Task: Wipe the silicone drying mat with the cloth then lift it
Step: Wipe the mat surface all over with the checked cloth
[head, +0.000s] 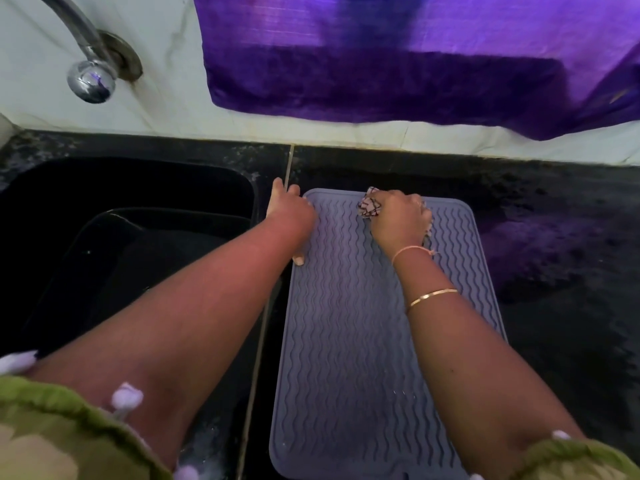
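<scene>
Head view: right hand (398,216) fingers clench cloth (369,206) on mat (349,341).

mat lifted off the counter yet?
No, the mat lies flat on the counter while the right hand presses the cloth on it.

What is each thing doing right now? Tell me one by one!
Silicone drying mat: flat on the counter, not lifted.
Cloth: bunched in the right hand, on the mat.
Right hand: gripping the cloth.
Left hand: pressing the mat's left edge.
Tap: no water running.
</scene>
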Demonstrator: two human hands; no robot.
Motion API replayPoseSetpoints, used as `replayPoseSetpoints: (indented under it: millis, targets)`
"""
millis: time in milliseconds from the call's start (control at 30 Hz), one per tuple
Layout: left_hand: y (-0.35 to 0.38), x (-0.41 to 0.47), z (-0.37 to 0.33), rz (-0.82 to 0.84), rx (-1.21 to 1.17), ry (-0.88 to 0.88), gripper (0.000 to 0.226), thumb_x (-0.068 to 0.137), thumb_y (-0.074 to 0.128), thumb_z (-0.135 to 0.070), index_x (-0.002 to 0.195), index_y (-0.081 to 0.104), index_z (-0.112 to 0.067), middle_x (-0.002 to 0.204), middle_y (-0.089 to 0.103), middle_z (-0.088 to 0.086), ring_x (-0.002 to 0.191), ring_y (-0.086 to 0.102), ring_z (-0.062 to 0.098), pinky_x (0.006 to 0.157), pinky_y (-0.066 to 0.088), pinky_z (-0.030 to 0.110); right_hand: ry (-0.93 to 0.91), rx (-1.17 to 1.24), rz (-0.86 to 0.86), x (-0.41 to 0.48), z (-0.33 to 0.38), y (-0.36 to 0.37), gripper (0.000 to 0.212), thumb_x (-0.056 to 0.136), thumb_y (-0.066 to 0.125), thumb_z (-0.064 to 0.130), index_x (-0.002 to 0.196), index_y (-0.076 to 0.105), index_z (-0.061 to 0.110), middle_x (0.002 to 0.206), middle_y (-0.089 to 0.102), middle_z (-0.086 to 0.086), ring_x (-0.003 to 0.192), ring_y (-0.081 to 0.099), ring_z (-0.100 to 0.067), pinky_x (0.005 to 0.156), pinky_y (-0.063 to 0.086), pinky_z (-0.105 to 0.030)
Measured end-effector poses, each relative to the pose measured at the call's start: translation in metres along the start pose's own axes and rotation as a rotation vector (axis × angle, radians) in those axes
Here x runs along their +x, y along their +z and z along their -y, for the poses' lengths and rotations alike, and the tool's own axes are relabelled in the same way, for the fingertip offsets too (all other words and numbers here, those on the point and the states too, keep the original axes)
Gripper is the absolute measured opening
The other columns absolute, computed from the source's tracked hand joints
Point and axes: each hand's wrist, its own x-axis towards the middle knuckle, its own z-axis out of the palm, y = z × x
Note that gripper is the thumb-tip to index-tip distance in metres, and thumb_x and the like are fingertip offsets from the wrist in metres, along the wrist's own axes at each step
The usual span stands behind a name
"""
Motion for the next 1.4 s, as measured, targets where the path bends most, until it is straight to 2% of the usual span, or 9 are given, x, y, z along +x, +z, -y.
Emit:
replayPoseSetpoints:
  millis: [200,333,433,533,800,1067,1200,1300,1400]
  targets:
    - [0.011,-0.005,0.011,-0.013,-0.103,0.020,0.113,0.068,0.068,-0.067,0.152,0.013,-0.017,0.153,0.029,0.000,0.141,0.019,0.030,0.115,0.007,0.058,-0.267,0.033,0.069,-0.063,-0.015,-0.005,0.051,0.081,0.059,0.003,0.123,0.059,0.033,0.132,0.055,0.008,0.125,0.040,-0.021,0.105,0.023,-0.041]
    - [0.011,-0.005,0.010,-0.006,-0.067,0.019,0.116,0.067,0.065,-0.072,0.153,0.009,-0.019,0.156,0.021,-0.004,0.142,0.018,0.028,0.115,0.008,0.057,-0.250,0.045,0.150,-0.106,-0.026,-0.012,0.057,0.080,0.056,-0.002,0.122,0.060,0.035,0.130,0.056,0.013,0.124,0.041,-0.018,0.104,0.026,-0.040]
    - [0.011,-0.004,0.008,-0.010,-0.033,0.014,0.117,0.066,0.063,-0.074,0.153,0.008,-0.018,0.157,0.019,-0.005,0.142,0.017,0.028,0.115,0.008,0.056,-0.181,0.250,0.245,-0.093,-0.026,-0.016,0.047,0.081,0.056,-0.002,0.112,0.066,0.032,0.111,0.067,0.008,0.109,0.055,-0.021,0.099,0.042,-0.045]
    - [0.013,-0.003,0.009,-0.024,-0.035,0.019,0.116,0.066,0.063,-0.074,0.153,0.010,-0.017,0.157,0.019,-0.004,0.142,0.017,0.029,0.115,0.008,0.057,-0.114,0.415,0.145,-0.052,-0.010,-0.013,0.040,0.085,0.054,0.004,0.113,0.065,0.031,0.102,0.068,0.003,0.101,0.060,-0.025,0.088,0.051,-0.051]
    - [0.015,-0.002,0.012,-0.055,-0.034,0.047,0.114,0.067,0.063,-0.073,0.153,0.012,-0.017,0.156,0.021,-0.003,0.143,0.014,0.029,0.115,0.005,0.057,-0.351,0.119,0.163,-0.043,0.036,0.014,0.047,0.077,0.053,0.002,0.117,0.060,0.024,0.129,0.056,0.000,0.128,0.043,-0.023,0.106,0.024,-0.044]
    - [0.018,-0.001,0.029,0.011,-0.067,0.166,0.126,0.065,0.060,-0.077,0.153,-0.007,-0.018,0.161,0.000,-0.002,0.145,0.008,0.030,0.114,0.000,0.059,-0.482,0.201,0.209,-0.119,0.003,0.014,0.056,0.067,0.055,-0.004,0.113,0.067,0.027,0.132,0.057,0.009,0.129,0.043,-0.017,0.105,0.019,-0.038]
    - [0.020,-0.001,0.030,0.035,-0.078,0.160,0.129,0.063,0.065,-0.075,0.152,-0.010,-0.021,0.161,-0.003,-0.004,0.146,0.006,0.030,0.114,-0.002,0.060,-0.379,0.454,0.173,-0.084,0.010,0.002,0.046,0.075,0.056,-0.009,0.110,0.069,0.018,0.109,0.067,0.000,0.103,0.059,-0.016,0.095,0.048,-0.041]
    - [0.021,-0.002,0.029,0.014,-0.114,0.161,0.127,0.063,0.066,-0.073,0.153,-0.007,-0.022,0.161,0.002,-0.005,0.145,0.008,0.030,0.114,0.000,0.060,-0.229,0.468,0.032,-0.043,0.030,0.004,0.050,0.076,0.053,-0.001,0.120,0.061,0.022,0.118,0.063,-0.003,0.112,0.055,-0.024,0.096,0.046,-0.043]
    - [0.025,-0.001,0.031,-0.018,-0.142,0.164,0.127,0.062,0.068,-0.072,0.153,-0.006,-0.022,0.160,0.006,-0.004,0.145,0.012,0.030,0.114,0.001,0.060,-0.252,0.209,0.067,-0.038,0.047,0.016,0.047,0.076,0.055,0.014,0.121,0.060,0.025,0.121,0.058,-0.007,0.116,0.048,-0.031,0.097,0.040,-0.044]
